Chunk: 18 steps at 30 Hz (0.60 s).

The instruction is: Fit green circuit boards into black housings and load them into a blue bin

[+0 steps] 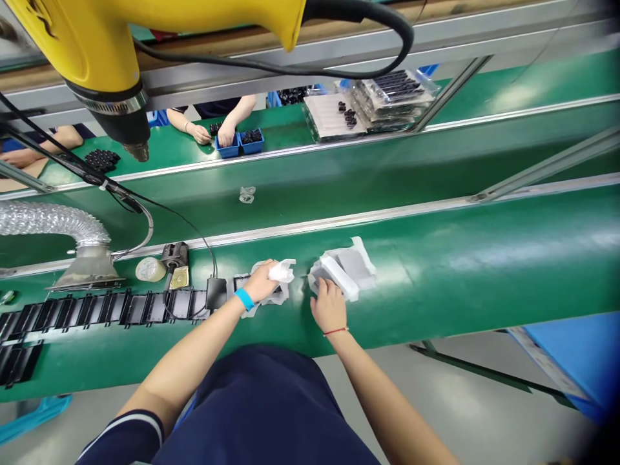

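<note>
Seemingly partway: loose white sheets under both hands

Likely unfinished, judging by loose edges; the left hand (260,284) grips a crumpled white sheet (285,271) above a dark-edged rectangular piece (239,282); the right hand (330,307) touches a loose white bundle (341,266) on the long green counter (436,284), its grip unclear; black rectangular plastic pieces (90,311) lie lined up leftward, unwrapped.

Glossy worktop (460,278); matt wrapping (341,278), perhaps paper.
</note>
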Each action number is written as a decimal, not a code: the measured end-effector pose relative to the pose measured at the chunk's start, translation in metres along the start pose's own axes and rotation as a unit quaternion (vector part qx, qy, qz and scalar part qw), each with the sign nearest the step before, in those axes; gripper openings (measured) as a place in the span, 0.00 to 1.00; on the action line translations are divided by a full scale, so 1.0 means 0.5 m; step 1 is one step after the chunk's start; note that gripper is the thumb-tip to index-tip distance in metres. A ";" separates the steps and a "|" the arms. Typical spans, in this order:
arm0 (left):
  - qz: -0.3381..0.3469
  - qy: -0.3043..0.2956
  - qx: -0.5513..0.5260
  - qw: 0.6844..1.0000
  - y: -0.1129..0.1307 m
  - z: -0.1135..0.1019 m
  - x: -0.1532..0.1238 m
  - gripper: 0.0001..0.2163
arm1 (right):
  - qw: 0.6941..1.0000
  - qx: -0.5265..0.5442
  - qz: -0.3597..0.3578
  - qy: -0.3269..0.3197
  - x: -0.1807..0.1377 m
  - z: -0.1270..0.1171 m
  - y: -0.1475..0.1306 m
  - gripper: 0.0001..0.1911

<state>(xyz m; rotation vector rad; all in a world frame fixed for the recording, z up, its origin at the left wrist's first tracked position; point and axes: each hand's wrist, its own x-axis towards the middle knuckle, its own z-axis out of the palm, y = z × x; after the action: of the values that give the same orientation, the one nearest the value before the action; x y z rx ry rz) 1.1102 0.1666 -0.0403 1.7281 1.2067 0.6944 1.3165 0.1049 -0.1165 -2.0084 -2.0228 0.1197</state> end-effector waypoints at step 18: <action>-0.068 0.051 -0.048 0.995 -0.043 0.009 -0.013 0.32 | 0.878 0.470 0.032 -0.088 0.133 -0.062 -0.158 0.11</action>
<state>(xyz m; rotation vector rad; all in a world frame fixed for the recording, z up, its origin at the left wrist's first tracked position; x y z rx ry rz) 1.1022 0.1617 -0.0615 1.5327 1.3254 0.7527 1.2492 0.1641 -0.0568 -1.4307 -1.4900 1.0982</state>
